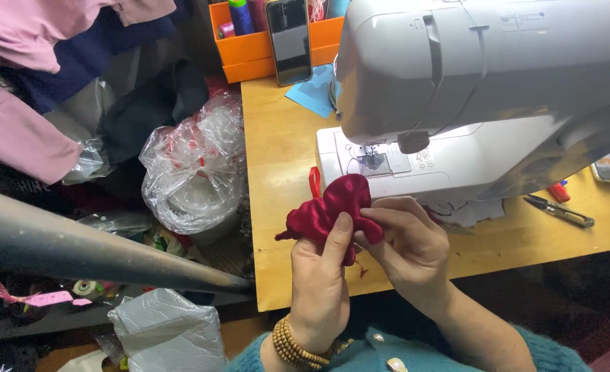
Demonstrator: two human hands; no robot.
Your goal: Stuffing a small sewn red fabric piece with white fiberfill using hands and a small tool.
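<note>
A small dark red satin piece (336,203), gathered into folds, is held up over the front edge of the wooden table (277,172). My left hand (322,275) grips its lower part, thumb pressed on the cloth. My right hand (408,241) pinches the right side of it with the fingertips. A thin red ribbon loop (314,181) sticks up from the piece. Right behind stands a white sewing machine (477,76), its needle area (372,157) just above the cloth. A wooden bead bracelet (292,348) is on my left wrist.
Small snips (560,211) and a red pen (558,191) lie at the right of the table. An orange box (250,48) with thread spools and a leaning phone (288,40) stands at the back. Left of the table are plastic bags (195,172), heaped clothes and a grey pole (78,248).
</note>
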